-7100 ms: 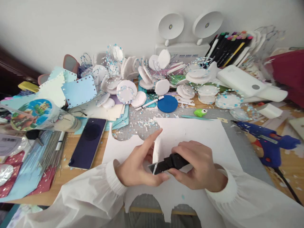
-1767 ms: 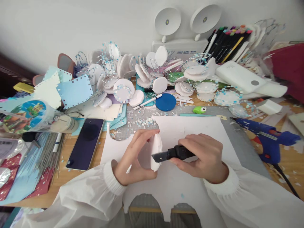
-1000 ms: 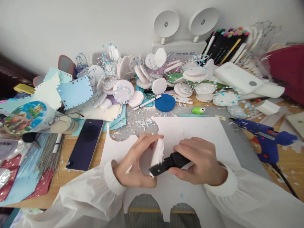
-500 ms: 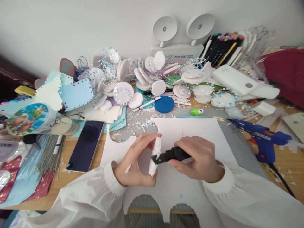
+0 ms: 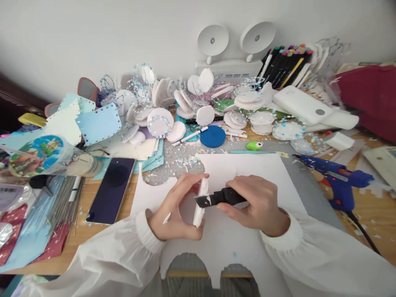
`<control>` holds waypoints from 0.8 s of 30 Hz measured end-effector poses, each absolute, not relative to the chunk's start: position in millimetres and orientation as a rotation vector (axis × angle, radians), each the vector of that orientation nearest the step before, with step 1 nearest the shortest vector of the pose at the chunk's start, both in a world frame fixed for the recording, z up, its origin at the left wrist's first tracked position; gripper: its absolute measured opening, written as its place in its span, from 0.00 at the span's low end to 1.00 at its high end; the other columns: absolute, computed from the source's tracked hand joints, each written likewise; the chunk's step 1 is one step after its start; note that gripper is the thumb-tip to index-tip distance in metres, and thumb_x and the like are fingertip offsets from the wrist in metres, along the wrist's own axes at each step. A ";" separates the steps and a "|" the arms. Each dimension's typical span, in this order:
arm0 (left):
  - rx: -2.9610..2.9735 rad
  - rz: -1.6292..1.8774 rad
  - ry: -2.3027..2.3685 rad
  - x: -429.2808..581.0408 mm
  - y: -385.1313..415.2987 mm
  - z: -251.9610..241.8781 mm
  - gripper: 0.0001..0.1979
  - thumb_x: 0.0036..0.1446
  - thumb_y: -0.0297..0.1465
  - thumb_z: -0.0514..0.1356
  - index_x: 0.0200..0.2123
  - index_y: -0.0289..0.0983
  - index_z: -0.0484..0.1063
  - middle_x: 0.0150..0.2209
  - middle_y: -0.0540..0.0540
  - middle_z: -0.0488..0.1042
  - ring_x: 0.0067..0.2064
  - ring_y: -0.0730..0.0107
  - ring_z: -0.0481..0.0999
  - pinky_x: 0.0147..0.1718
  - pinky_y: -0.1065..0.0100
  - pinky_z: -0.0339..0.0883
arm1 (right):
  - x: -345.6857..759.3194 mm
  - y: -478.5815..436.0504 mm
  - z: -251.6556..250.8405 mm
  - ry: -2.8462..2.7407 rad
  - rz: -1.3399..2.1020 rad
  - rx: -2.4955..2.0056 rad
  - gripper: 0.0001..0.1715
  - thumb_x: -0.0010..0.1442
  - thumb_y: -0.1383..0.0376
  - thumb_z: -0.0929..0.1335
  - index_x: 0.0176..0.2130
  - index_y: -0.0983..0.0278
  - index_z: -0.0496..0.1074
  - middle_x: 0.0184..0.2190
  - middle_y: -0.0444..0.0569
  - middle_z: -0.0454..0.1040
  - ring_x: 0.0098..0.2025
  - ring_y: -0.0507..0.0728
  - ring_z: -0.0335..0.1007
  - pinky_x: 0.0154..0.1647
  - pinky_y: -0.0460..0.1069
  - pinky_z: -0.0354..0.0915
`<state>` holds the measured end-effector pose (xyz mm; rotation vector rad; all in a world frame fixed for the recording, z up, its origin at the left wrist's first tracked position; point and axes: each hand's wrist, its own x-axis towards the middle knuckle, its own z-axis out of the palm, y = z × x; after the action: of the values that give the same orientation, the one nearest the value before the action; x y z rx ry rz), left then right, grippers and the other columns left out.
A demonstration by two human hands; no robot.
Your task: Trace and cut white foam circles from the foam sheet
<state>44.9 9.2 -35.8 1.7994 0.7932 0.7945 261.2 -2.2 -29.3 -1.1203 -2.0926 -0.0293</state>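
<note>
My left hand [image 5: 177, 210] grips a thick white disc [image 5: 198, 214] on edge, thumb below and fingers above. In my right hand [image 5: 255, 202] is a black utility knife [image 5: 227, 196], its dark blade lying across the disc's edge. White shavings cling to the blade, and a small white scrap is stuck near my left thumb's base. Beneath both hands lies a large white sheet [image 5: 275, 177] with rounded cut-outs along its edges.
White discs [image 5: 161, 122], some edged with blue bits, are piled at the back around a blue round lid [image 5: 213, 136]. A phone [image 5: 110, 190] and a lidded cup [image 5: 83, 161] are on the left. On the right lies a blue glue gun [image 5: 340, 177] with its cord.
The knife blade has slid slightly left and up across the disc's edge, my right hand moving with it. My left hand keeps the disc almost still.
</note>
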 end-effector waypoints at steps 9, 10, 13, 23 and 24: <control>1.829 0.799 0.694 43.5 5.1 -39.7 0.46 0.33 0.23 0.62 0.60 0.43 0.55 0.50 0.41 0.62 0.50 0.53 0.64 0.49 0.51 0.63 | 264.8 1.0 -30.0 -2.059 -0.019 -1.201 0.23 0.61 0.49 0.64 0.25 0.64 0.68 0.18 0.45 0.69 0.20 0.51 0.63 0.24 0.48 0.56; 1.832 0.805 0.685 43.4 5.2 -39.0 0.46 0.34 0.23 0.62 0.60 0.43 0.55 0.51 0.41 0.62 0.51 0.53 0.64 0.50 0.51 0.64 | 268.5 3.8 -31.0 -2.017 -0.035 -1.254 0.22 0.61 0.51 0.64 0.26 0.64 0.68 0.18 0.45 0.69 0.20 0.51 0.64 0.23 0.47 0.56; 1.857 0.826 0.684 43.3 6.9 -37.4 0.45 0.35 0.24 0.63 0.60 0.43 0.55 0.51 0.41 0.62 0.52 0.53 0.65 0.50 0.52 0.64 | 276.1 9.1 -32.0 -1.941 -0.052 -1.304 0.18 0.61 0.54 0.65 0.27 0.64 0.68 0.18 0.45 0.69 0.20 0.51 0.64 0.23 0.47 0.56; 1.923 0.873 0.725 42.3 10.9 -41.6 0.45 0.43 0.33 0.68 0.63 0.43 0.53 0.59 0.38 0.59 0.60 0.47 0.59 0.58 0.47 0.56 | 253.7 -9.1 -24.4 -2.080 0.026 -1.072 0.19 0.51 0.51 0.68 0.35 0.63 0.68 0.20 0.44 0.71 0.21 0.53 0.67 0.25 0.49 0.59; 1.883 0.877 0.713 42.9 10.0 -41.9 0.44 0.43 0.35 0.69 0.63 0.44 0.53 0.59 0.38 0.59 0.60 0.47 0.60 0.58 0.48 0.58 | 252.4 -10.0 -25.1 -2.102 0.036 -1.038 0.20 0.53 0.50 0.67 0.36 0.64 0.68 0.20 0.44 0.71 0.21 0.53 0.67 0.25 0.49 0.58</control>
<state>42.9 10.0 -41.9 1.8835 0.7130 0.8769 252.4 -10.0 -25.1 -1.0376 -2.1025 0.0357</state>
